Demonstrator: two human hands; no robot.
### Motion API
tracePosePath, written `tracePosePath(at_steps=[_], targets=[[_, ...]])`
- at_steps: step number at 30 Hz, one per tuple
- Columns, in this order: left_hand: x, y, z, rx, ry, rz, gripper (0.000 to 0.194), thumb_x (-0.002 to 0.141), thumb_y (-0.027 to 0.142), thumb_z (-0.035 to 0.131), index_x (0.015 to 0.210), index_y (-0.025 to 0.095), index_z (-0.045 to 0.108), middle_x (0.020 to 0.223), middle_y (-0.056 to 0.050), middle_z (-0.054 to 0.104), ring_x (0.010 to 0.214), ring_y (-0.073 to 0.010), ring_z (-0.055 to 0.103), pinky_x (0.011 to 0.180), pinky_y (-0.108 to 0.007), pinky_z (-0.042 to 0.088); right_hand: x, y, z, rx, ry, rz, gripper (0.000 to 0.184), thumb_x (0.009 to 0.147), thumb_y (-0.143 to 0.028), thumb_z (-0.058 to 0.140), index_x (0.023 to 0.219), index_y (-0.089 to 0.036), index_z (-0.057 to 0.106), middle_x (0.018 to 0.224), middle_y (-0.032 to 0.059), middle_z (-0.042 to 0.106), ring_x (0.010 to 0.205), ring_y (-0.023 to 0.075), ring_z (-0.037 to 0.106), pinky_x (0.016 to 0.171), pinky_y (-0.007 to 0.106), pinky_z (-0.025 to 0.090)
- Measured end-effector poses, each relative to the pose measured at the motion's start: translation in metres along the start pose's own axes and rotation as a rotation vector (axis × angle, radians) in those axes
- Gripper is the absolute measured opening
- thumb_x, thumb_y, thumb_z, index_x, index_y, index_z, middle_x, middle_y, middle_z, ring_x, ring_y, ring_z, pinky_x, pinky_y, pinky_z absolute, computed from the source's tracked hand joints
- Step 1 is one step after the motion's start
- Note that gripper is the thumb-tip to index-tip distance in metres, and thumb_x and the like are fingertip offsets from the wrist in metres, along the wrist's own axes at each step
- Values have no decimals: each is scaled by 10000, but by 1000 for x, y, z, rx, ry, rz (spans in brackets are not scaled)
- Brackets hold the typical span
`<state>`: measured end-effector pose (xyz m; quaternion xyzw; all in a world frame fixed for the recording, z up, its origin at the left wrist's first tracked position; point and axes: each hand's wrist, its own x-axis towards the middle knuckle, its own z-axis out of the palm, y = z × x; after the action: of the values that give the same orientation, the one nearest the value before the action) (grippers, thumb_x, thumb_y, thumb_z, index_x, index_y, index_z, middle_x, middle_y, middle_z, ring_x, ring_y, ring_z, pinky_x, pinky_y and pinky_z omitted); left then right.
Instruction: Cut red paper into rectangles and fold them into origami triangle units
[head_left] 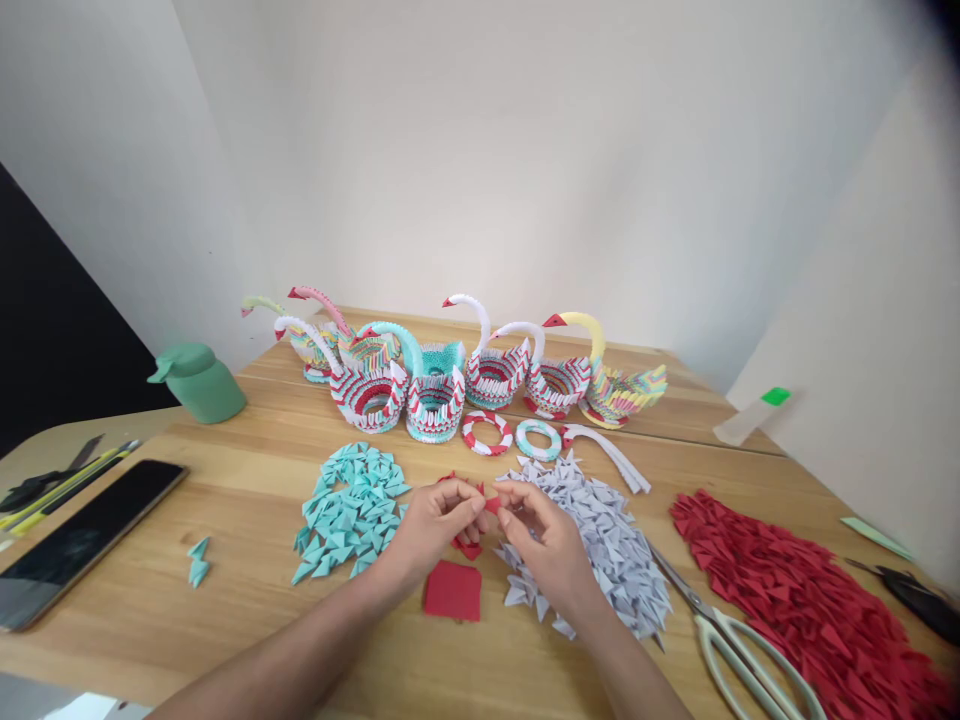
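A: Widest first: wooden table, spread under everything. Beyond the pinch, at the far edge, a row of paper swans, necks upright, standing close together.

B: Noted. Next down?

A: Right of the pinch, well apart, a long red heap of folded pieces. Closer on that side, a white heap, lying partly under the right hand. Left of the pinch, a teal heap, just beside the left hand.

B: And the tools?

A: Far left, a dark phone lying flat. Near right, below the white heap, scissors with pale handles. Beyond the pinch, two small paper rings side by side.

B: Now the hands.

A: Left hand and right hand brought together at centre, fingertips closed from both sides on one small red piece. Piece held just above the table, between the teal and white heaps. Both pinches tight, no gap visible.

B: Anything under the grip?

A: Just below it, nearer the body, a flat red square on the table. More red scraps partly hidden behind the fingers.
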<state>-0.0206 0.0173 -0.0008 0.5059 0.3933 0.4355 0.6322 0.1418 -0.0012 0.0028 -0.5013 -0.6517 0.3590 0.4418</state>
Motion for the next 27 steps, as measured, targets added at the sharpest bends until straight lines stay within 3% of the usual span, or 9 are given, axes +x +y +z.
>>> tracePosePath(at_steps=[7,17,27], targets=[[-4,2,1,-88,-72,-55,377,751,489,645,696,121,583,650,-44,654,502,-94,549,537,-223,441,0,0,-2,42,-2,-41,218,846,-260,523,1042,-195,591,836,35,642,717,155,608,670,262,513],[-2,2,0,-138,-21,-21,381,723,475,683,800,117,577,650,-41,654,513,-102,552,538,-231,442,0,-1,1,-28,-67,-56,234,839,-212,519,1044,-199,631,861,39,670,772,166,633,707,273,516],[-3,1,-1,-160,-4,-15,358,706,436,707,827,124,580,650,-24,641,544,-108,554,550,-234,444,0,-1,2,-49,-42,-81,225,836,-208,528,1032,-203,638,851,35,682,742,163,639,695,268,522]])
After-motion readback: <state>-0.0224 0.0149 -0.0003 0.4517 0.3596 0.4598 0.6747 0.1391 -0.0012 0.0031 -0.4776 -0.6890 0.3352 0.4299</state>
